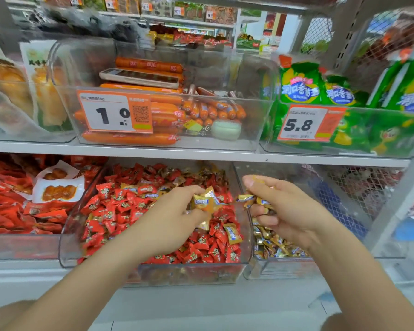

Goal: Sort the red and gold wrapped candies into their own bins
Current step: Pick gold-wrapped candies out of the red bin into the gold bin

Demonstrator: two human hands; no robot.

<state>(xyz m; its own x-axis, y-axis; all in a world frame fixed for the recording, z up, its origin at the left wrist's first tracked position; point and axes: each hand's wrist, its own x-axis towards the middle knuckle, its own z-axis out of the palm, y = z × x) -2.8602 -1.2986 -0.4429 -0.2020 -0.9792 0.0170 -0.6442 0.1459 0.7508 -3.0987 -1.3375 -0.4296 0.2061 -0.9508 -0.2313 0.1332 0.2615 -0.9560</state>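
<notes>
Upper shelf, middle bin: orange sausages [129, 138], a phone [140, 78] lying on top, small white jar [226, 130] at front right, tag "1.0" [115, 112].
Right bin: green snack bags [299, 84], tag "5.8" [306, 124].
Lower shelf, left end: red packets [7, 211].

Access to the lower bins is from the front only: the shelf board [153, 151] overhangs them, leaving a slot between it and the heaps. The red candy bin [191, 273] has a clear front wall, lower than its sides. A clear divider wall [237, 173] stands between it and the gold candy bin [280, 268]. My left hand [177, 211], pinching gold candies [204, 199], fills mid-slot; my right hand [285, 206], holding more, sits over the gold bin. Wire mesh [359, 187] closes the right side.
</notes>
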